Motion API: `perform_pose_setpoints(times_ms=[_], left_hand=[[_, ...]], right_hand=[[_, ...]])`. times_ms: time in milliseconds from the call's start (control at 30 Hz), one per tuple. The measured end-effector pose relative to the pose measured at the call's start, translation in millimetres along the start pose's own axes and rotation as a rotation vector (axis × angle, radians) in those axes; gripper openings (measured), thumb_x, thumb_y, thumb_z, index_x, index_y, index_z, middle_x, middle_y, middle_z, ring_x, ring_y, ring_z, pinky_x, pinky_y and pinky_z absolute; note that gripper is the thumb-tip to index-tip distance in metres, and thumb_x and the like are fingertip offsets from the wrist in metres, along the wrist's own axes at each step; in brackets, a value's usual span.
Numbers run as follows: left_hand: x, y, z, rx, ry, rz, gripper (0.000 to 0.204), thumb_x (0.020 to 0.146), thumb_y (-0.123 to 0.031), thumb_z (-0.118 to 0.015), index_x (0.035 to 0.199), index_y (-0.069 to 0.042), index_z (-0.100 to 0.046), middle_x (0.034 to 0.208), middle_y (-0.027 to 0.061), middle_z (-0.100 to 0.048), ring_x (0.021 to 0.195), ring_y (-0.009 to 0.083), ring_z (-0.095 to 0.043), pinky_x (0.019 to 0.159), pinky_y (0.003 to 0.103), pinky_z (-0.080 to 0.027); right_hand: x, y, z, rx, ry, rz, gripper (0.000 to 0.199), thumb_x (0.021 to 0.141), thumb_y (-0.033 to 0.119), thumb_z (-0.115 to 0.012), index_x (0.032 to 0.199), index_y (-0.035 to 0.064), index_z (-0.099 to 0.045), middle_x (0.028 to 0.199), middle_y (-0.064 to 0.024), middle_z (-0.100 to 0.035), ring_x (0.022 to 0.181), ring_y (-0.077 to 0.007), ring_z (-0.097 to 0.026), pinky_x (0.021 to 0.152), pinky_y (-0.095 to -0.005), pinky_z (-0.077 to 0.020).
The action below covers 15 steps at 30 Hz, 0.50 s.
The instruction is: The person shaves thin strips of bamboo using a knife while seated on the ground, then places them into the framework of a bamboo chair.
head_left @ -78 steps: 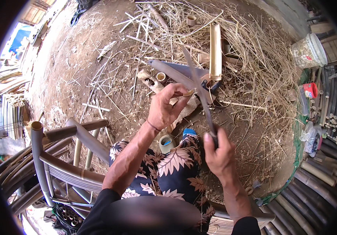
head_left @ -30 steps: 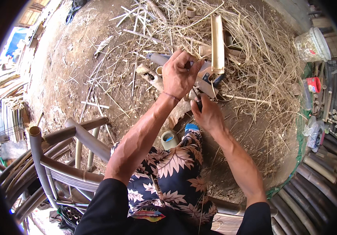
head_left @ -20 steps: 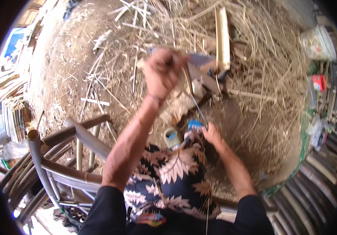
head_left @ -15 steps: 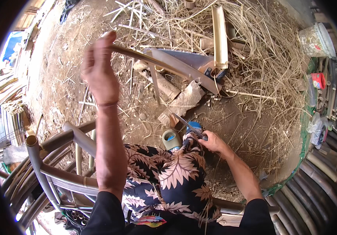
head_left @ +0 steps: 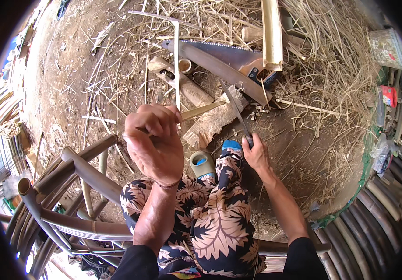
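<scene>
My left hand (head_left: 156,140) is raised above my knee and closed on thin bamboo strips (head_left: 176,60); one stands upright and a flat one juts to the right. My right hand (head_left: 256,151) rests by my right knee, gripping the handle of a knife (head_left: 233,107) whose long blade points up and to the left, over a pale wooden block (head_left: 212,123) on the ground. My legs in floral trousers (head_left: 210,210) fill the lower middle.
A hand saw (head_left: 219,56) and a split bamboo section (head_left: 272,32) lie ahead among straw and shavings. A small tape roll (head_left: 202,163) sits by my knee. A bent bamboo frame (head_left: 84,172) stands at left, bamboo poles (head_left: 387,200) at right, and a bucket (head_left: 387,44) at upper right.
My left hand lifted from the ground by the saw and swung back toward me holding strips. My right hand drew back to my knee with the knife.
</scene>
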<state>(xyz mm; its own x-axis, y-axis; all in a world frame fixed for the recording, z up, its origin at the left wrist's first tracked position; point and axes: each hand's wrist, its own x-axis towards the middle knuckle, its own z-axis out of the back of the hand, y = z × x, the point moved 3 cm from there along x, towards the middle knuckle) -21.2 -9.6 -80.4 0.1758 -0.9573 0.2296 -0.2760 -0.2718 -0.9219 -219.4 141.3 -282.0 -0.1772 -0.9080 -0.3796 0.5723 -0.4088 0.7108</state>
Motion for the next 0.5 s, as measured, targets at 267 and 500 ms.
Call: perform_pose_setpoints(times_ms=[267,500], left_hand=[[-19,9,18,0.039,0.103,0.019,0.057,0.094,-0.065,-0.034,0.073,-0.012,-0.033,0.067,0.0000,-0.035,0.059,0.0132,-0.036,0.057,0.030,-0.038],[-21,9,11,0.042,0.132,-0.046,0.060,0.090,-0.070,-0.034,0.072,-0.012,-0.033,0.065,-0.0001,-0.036,0.057,0.0133,-0.036,0.056,0.030,-0.039]], right_hand=[[29,-2,-35,-0.063,-0.009,0.095,0.030,0.094,0.027,-0.057,0.108,0.0011,-0.053,0.080,-0.0207,-0.062,0.067,-0.0363,-0.065,0.055,-0.0414,-0.0517],[54,-24,-49,-0.235,0.144,0.004,0.026,0.094,0.026,-0.056,0.097,0.0011,-0.053,0.075,-0.0226,-0.064,0.057,-0.0373,-0.064,0.047,-0.0443,-0.0489]])
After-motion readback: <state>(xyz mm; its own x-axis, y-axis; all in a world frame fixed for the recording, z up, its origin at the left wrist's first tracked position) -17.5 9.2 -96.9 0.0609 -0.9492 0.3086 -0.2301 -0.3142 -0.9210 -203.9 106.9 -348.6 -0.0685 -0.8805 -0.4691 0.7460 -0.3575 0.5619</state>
